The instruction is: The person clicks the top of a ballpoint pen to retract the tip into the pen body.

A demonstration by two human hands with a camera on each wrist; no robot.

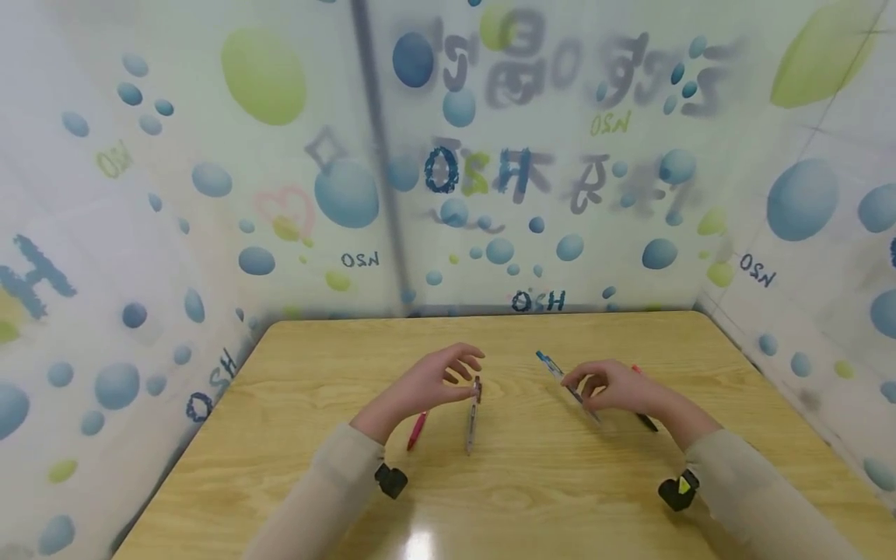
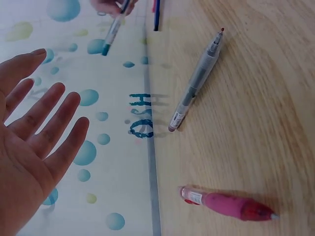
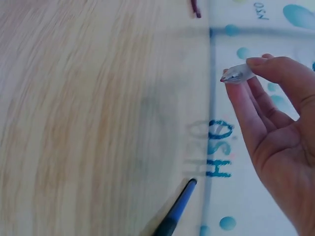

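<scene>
My left hand (image 1: 444, 377) is held over the table with fingers loosely spread and nothing in them, as the left wrist view also shows. Below it lies a clear grey pen (image 2: 194, 81) with a brownish end. A pink pen (image 2: 229, 205) with a red tip rests nearer my left forearm. My right hand (image 1: 616, 385) pinches a clear pen with a blue end (image 1: 549, 364) between thumb and fingers, tilted in the air. Its clear tip (image 3: 238, 73) sticks out of the fingertips in the right wrist view. Under that wrist lies a dark blue pen (image 3: 179, 209).
A light wood-grain table (image 1: 532, 482) carries the pens. Behind it and at both sides stand pale walls (image 1: 504, 272) with blue and green dots and lettering. The dark pen's red end (image 1: 636, 369) shows behind my right hand.
</scene>
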